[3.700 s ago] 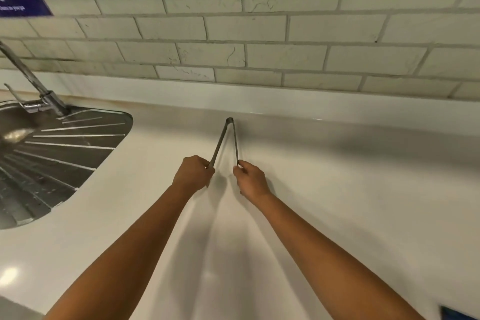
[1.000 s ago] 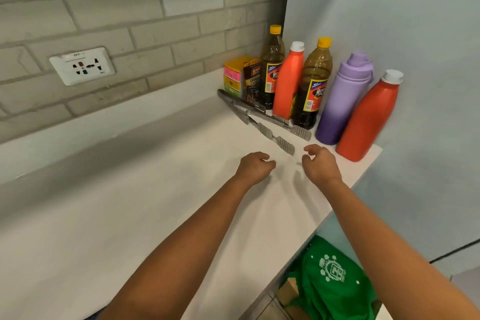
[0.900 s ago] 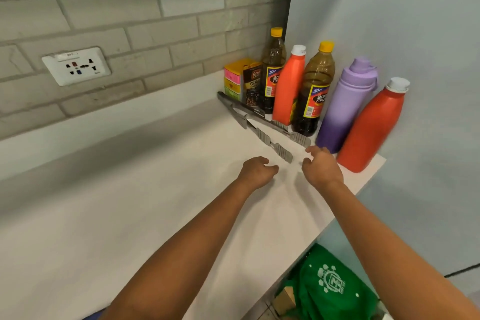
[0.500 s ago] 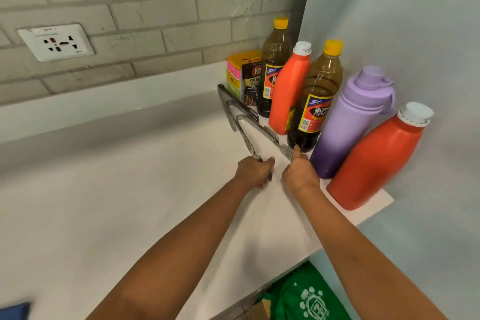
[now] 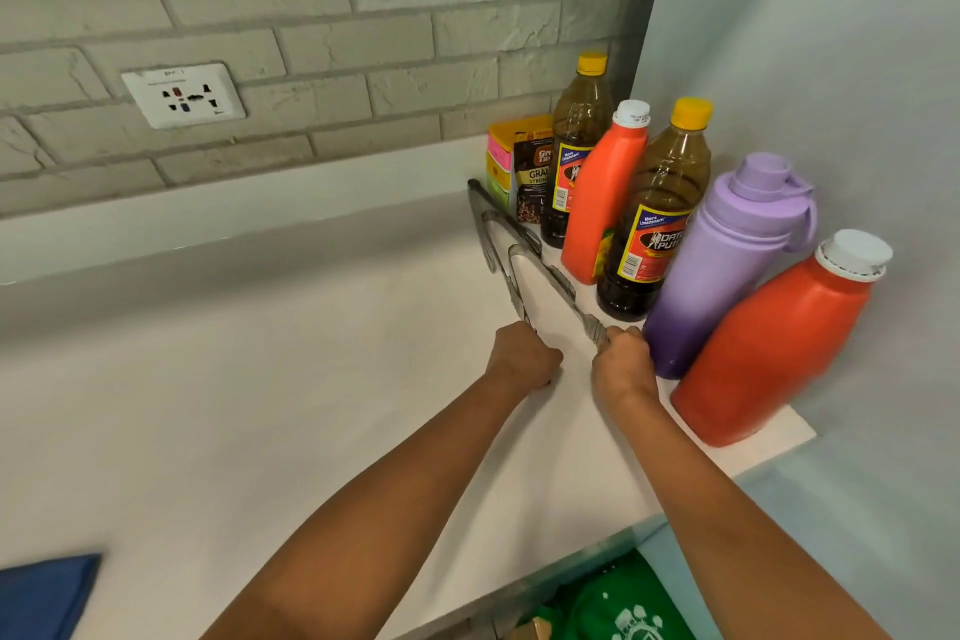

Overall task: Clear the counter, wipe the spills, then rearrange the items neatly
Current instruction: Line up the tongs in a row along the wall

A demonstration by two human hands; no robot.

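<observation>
Both hands grip the tongs (image 5: 524, 250) on the white counter (image 5: 260, 379): the left hand (image 5: 524, 359) curls round the tip of the near arm, the right hand (image 5: 621, 361) round the tip of the far arm. The tongs lie spread open, hinge toward the wall, just beside a row of bottles (image 5: 654, 224) in the corner

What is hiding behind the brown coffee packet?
A yellow box with pink and green stripes stands behind the coffee packet, against the brick wall. The packet covers most of its front, so its label cannot be read.
</observation>
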